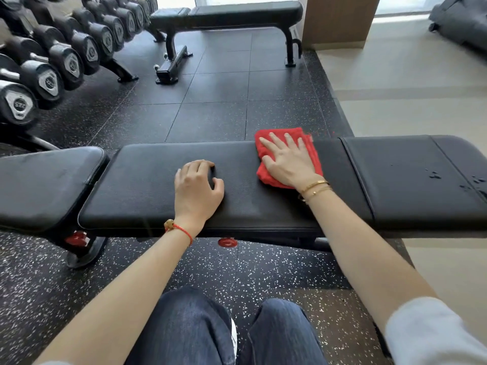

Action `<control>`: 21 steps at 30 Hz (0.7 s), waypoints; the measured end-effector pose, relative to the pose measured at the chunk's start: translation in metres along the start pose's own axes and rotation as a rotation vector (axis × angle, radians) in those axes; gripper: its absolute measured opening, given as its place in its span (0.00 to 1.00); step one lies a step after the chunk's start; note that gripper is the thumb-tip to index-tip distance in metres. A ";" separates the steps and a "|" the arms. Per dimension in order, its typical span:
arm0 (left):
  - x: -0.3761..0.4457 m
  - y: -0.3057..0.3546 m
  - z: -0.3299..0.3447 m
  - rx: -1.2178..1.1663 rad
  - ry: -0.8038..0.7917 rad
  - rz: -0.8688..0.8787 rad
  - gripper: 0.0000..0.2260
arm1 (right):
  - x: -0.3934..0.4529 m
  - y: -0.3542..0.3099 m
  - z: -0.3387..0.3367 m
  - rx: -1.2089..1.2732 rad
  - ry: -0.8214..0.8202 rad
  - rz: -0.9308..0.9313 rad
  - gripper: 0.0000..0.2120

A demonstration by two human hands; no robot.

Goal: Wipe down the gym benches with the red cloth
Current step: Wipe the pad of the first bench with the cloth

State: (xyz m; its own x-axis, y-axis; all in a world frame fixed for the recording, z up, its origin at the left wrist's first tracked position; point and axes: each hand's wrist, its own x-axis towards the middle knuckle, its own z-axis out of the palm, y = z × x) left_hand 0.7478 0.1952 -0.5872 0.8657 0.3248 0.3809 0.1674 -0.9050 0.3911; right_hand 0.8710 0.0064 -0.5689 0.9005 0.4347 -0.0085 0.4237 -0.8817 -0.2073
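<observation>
A black padded gym bench [147, 180] runs across the view in front of me. The folded red cloth [266, 177] lies on its long middle pad, toward the right. My right hand [288, 160] presses flat on the cloth with straight, spread fingers. My left hand [196, 187] rests on the bare pad to the left of the cloth, fingers loosely curled and holding nothing. Water droplets [434, 175] sit on the right end pad. A second black bench [229, 15] stands farther back.
A rack of black dumbbells [50, 64] lines the left side. Dark speckled rubber floor [216, 106] separates the two benches. Pale tiled floor [408, 83] lies to the right, with a wooden pillar [340, 19] at the back. My knees in jeans [189, 330] are below the bench.
</observation>
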 end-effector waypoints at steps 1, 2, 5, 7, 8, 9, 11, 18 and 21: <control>0.000 0.000 0.000 0.000 0.002 -0.002 0.14 | -0.001 -0.011 0.002 -0.005 0.000 -0.036 0.27; 0.000 0.000 0.000 -0.001 0.003 -0.004 0.14 | -0.004 -0.021 0.004 -0.005 0.000 -0.070 0.27; 0.001 0.000 0.000 -0.003 0.002 -0.003 0.14 | -0.029 -0.037 0.008 0.019 -0.006 -0.169 0.27; 0.001 -0.002 0.000 -0.008 0.004 0.005 0.14 | -0.056 -0.036 0.010 0.031 0.003 -0.242 0.27; 0.001 -0.003 0.000 -0.013 0.006 0.007 0.14 | -0.071 -0.031 0.011 0.028 0.007 -0.274 0.27; 0.001 -0.004 0.000 -0.019 0.007 0.010 0.14 | -0.085 -0.024 0.011 0.023 0.011 -0.291 0.27; 0.001 -0.005 0.000 -0.027 0.003 0.020 0.14 | -0.105 0.000 0.007 0.020 0.016 -0.267 0.29; 0.000 -0.001 0.002 0.001 -0.004 0.022 0.15 | -0.068 0.081 -0.010 0.007 0.045 0.060 0.26; 0.001 -0.001 0.002 0.020 -0.010 0.016 0.15 | -0.033 0.063 -0.008 0.010 0.030 0.094 0.26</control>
State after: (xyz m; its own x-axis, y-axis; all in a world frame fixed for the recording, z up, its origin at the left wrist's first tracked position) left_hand 0.7494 0.1958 -0.5890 0.8728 0.3077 0.3789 0.1627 -0.9153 0.3685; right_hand 0.8684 -0.0648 -0.5735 0.9390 0.3438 0.0010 0.3359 -0.9166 -0.2168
